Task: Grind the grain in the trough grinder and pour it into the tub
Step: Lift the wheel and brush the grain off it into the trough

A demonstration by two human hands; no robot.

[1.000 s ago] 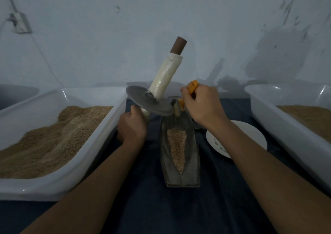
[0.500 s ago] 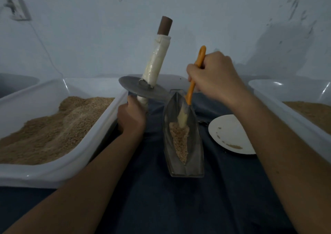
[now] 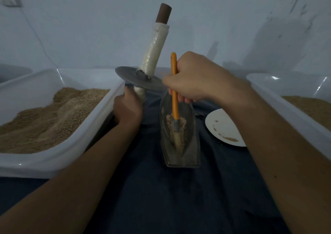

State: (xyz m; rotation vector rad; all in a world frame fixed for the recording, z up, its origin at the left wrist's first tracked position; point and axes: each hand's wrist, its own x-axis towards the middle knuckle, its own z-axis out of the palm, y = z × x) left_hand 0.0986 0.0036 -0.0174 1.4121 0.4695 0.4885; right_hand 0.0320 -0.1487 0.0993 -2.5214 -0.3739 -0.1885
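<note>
My right hand (image 3: 195,79) grips an orange-handled brush (image 3: 174,97), bristles in the grain (image 3: 176,126) inside the trough grinder (image 3: 180,135) at centre. My left hand (image 3: 128,108) grips the grinding wheel's wrapped axle (image 3: 155,54), left of the trough. Tub (image 3: 86,137) far left. No legible writing.

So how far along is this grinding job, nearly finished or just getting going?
Well along, it seems. The grinding wheel is lifted out of the trough, gripped by the left hand. In hand: the right hand holds an orange brush, its bristles in the grain inside the trough. Left: pouring that grain into a tub; the trough sits on the cloth.
</note>
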